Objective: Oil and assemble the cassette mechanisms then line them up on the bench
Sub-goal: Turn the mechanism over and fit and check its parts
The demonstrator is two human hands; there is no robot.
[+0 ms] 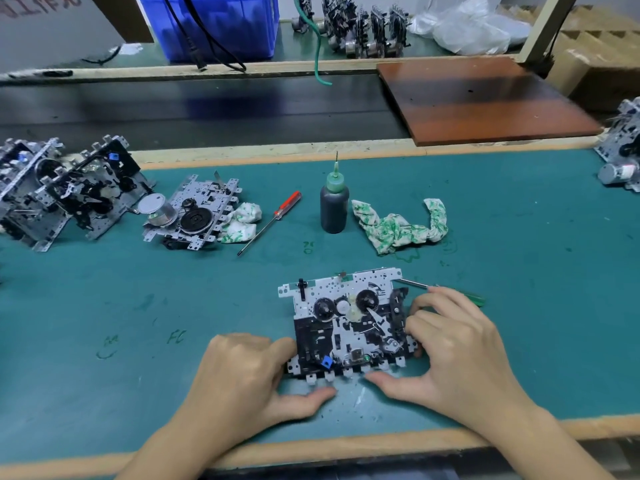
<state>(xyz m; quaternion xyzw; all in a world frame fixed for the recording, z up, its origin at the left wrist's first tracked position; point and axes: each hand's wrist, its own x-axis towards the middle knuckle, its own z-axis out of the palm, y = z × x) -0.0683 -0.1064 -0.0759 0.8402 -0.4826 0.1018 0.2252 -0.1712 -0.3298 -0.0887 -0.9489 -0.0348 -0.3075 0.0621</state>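
Note:
A cassette mechanism [346, 320] of silver plate and black parts lies flat on the green bench mat [173, 306] near the front edge. My left hand [242, 372] grips its left side, thumb along the front edge. My right hand [453, 348] grips its right side, thumb at the front, and a green-handled screwdriver [467, 294] runs under its fingers. A dark oil bottle [334, 206] with a green needle tip stands upright behind the mechanism.
More mechanisms lie at the left [194, 213], far left [69, 188] and right edge [623, 150]. A red-handled screwdriver [273, 216], two patterned rags [398, 226] [242, 220], a brown board [478, 98], a blue bin [214, 22] and a row of upright mechanisms [367, 26] lie beyond.

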